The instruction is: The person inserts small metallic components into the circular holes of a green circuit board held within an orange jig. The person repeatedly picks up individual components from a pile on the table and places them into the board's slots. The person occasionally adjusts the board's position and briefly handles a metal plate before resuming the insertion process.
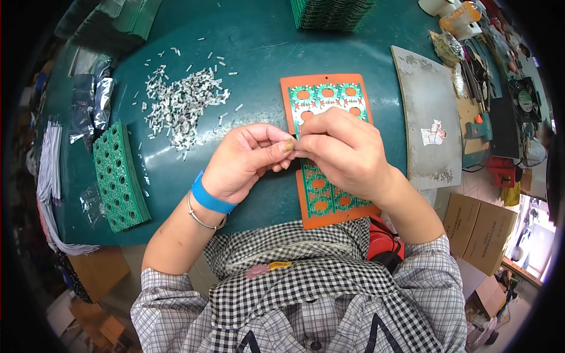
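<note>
My left hand (253,154) and my right hand (348,154) meet at the middle of the bench, fingertips pinched together. Whatever lies between them is too small and hidden to make out. Under my right hand is an orange carrier plate (311,220), partly covered by that hand. It carries green circuit boards (327,93) with round cut-outs. To the left, beyond my left hand, small whitish, strip-like pieces (187,105) lie in a loose heap. A blue band and a thin bangle circle my left wrist.
A stack of green circuit boards (119,179) stands at the left, beside white wires (50,165) and silvery bags (103,94). More board stacks (334,13) rise at the far edge. On the right lie a grey plate (426,100) and tools (471,82); a cardboard box (479,229) sits lower.
</note>
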The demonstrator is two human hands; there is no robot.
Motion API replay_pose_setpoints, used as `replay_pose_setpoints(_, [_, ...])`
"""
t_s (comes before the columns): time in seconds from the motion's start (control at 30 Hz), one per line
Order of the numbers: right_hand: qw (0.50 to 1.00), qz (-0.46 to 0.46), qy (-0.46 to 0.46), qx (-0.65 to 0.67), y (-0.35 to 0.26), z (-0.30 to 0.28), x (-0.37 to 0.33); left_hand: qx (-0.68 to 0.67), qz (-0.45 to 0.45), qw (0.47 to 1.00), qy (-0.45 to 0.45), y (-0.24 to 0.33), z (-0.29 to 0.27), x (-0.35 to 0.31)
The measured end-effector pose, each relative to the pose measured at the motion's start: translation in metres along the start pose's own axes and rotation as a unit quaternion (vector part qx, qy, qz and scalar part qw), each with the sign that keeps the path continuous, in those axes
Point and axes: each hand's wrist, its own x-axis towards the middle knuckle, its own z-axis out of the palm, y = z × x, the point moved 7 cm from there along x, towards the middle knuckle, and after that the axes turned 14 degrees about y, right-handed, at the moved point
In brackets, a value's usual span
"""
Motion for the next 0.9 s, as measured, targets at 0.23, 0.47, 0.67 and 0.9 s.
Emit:
replay_pose_setpoints(0.23, [0.97,0.198,-0.13,0.058,0.012,-0.014,-0.023,-0.018,0.063,0.996,0.066,0.023,-0.009,-0.001])
replay_pose_setpoints(0.47, [0.965,0.205,-0.157,0.044,0.013,-0.009,-0.041,-0.016,0.045,0.996,0.073,0.026,-0.009,-0.001])
replay_pose_setpoints(0.67, [0.963,0.217,-0.153,0.049,0.015,-0.007,-0.042,-0.023,0.079,0.994,0.077,0.027,-0.011,0.0])
replay_pose_setpoints(0.9, [0.964,0.213,-0.153,0.048,0.014,-0.007,-0.042,0.005,0.056,0.996,0.063,0.023,-0.011,-0.001])
